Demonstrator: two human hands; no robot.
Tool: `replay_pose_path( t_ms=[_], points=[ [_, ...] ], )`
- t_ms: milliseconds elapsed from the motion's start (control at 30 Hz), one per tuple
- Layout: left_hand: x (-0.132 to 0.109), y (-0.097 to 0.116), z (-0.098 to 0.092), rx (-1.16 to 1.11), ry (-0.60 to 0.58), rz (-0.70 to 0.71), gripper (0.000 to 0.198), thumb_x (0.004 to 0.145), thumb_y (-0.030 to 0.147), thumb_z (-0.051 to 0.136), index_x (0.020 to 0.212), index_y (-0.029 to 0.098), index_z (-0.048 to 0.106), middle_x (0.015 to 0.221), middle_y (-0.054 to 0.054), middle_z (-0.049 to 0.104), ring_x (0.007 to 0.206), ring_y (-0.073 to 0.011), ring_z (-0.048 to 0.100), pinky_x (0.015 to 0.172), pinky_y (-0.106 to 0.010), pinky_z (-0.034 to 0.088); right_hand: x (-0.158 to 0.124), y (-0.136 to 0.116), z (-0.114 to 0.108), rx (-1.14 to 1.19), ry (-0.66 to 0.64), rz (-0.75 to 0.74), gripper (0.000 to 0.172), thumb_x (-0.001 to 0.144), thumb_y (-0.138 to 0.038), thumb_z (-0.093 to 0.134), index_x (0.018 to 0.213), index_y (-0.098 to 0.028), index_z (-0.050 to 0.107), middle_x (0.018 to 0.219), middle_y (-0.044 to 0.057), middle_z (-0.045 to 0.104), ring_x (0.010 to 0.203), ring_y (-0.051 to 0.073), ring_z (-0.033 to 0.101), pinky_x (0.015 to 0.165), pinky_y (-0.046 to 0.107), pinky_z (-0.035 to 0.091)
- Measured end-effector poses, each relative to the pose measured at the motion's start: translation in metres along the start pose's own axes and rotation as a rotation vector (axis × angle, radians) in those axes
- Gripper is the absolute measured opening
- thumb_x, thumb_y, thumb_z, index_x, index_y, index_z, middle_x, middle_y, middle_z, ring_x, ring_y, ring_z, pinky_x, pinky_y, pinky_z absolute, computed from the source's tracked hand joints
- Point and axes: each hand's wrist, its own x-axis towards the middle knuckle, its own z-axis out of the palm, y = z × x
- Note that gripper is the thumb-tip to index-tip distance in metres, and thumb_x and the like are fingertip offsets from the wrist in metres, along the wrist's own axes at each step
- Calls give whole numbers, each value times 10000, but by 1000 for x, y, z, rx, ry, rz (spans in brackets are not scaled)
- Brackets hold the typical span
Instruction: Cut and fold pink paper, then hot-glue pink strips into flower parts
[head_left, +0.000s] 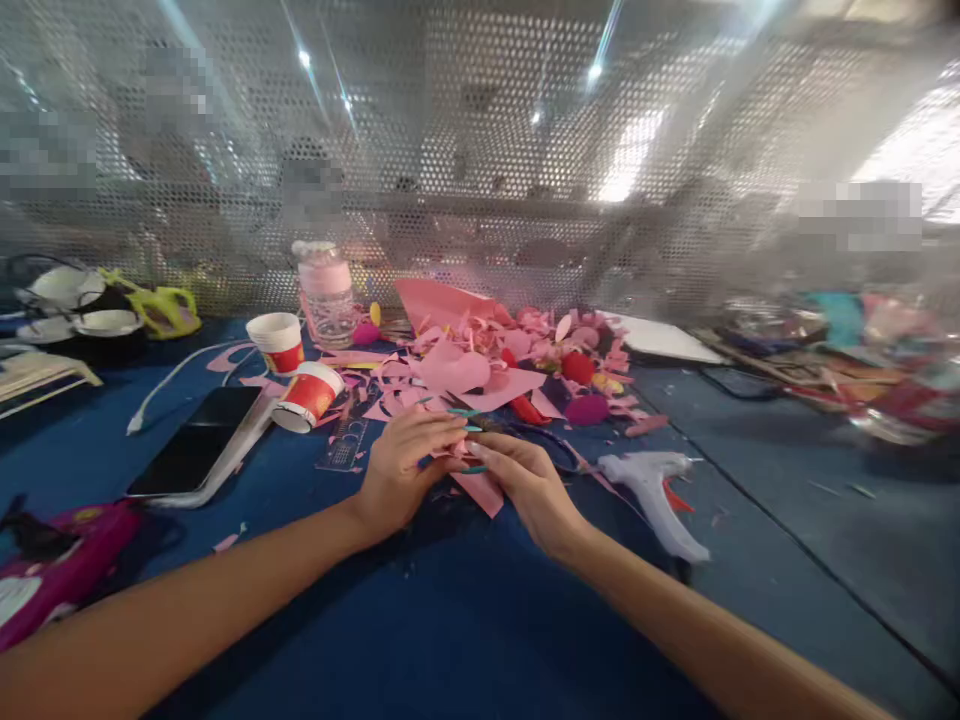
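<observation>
Holds paper (456, 451) between left hand (401, 462) and right hand (534, 482), with fingertips nearly closed on it, over the table (420, 640). Should handle light, thin, easily creased; best pinched by the edges. Crowded ahead by scraps (456, 370), at right by a glue gun (646, 488), at left by a ruler (343, 447). Cannot tell if joined to the strip (482, 492) below.

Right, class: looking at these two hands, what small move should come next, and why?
Probably a gentle press on the pink piece: the left hand and right hand already meet around it, fingertips close together, while the glue gun lies untouched to their right.
</observation>
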Motion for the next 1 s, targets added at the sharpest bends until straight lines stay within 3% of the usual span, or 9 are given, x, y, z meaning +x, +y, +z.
replay_pose_path(
  t_ms=[500, 767, 1000],
  points=[
    [5, 7, -1, 126, 47, -15, 149, 755, 272, 620, 882, 199, 650, 852, -22, 706, 824, -161, 641, 942, -400, 381, -1, 0, 1, -43, -75, -20, 189, 732, -315, 635, 887, -230, 698, 812, 17, 674, 806, 133, 596, 823, 289, 425],
    [4, 8, -3, 154, 35, 47, 132, 757, 262, 620, 864, 188, 638, 865, -22, 706, 832, -155, 640, 946, -393, 373, -3, 4, -1, -207, 19, 0, 291, 688, -418, 649, 876, -200, 688, 566, -11, 544, 668, 139, 546, 681, 290, 451],
    [4, 10, -4, 181, 26, 70, 137, 765, 282, 609, 875, 201, 628, 874, -20, 705, 828, -155, 641, 952, -397, 368, -5, 1, 5, -257, 58, 5, 362, 637, -487, 659, 805, -167, 682, 521, -12, 485, 589, 131, 493, 569, 268, 425]
  ],
)
